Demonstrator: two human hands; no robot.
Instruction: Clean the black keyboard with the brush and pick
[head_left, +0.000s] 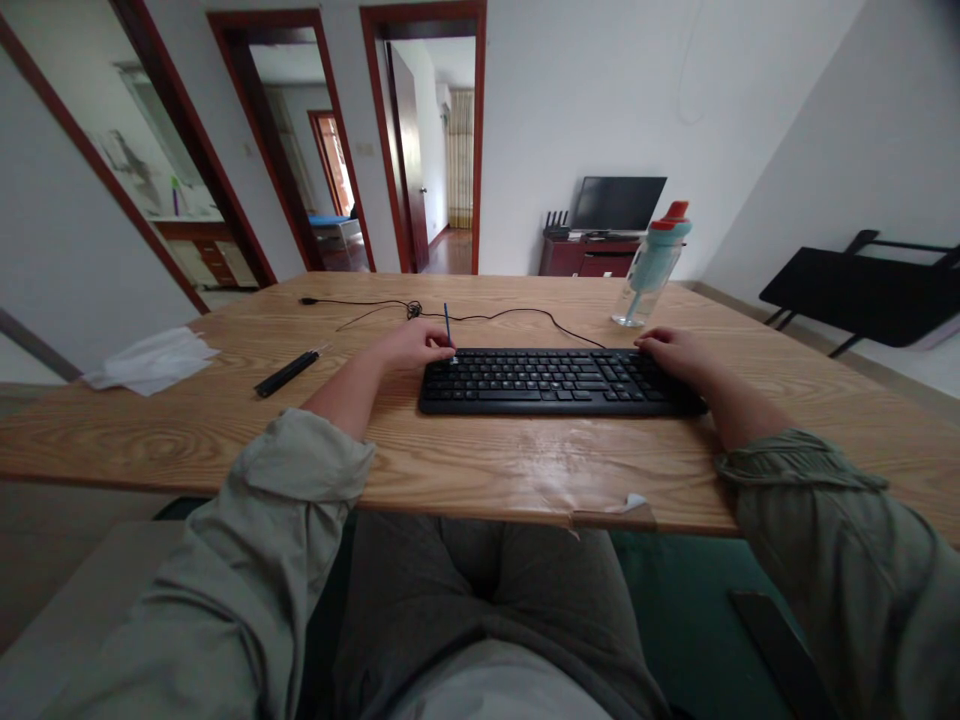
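A black keyboard [555,385] lies flat on the wooden table in front of me. My left hand [414,345] is at its upper left corner, pinching a thin blue stick [448,322] that stands nearly upright. A small whitish tip shows below the fingers, over the keys; its exact kind is too small to make out. At the other end, my right hand [671,355] grips the keyboard's right side, with the thumb along the far edge and part of the fingers hidden.
Behind the keyboard runs its black cable [517,312]. A clear water bottle [649,270] with a red lid stands behind my right hand. To the left lie a slim black case [286,374] and crumpled white tissue [154,362]. Torn tape [634,503] sticks up at the table's near edge.
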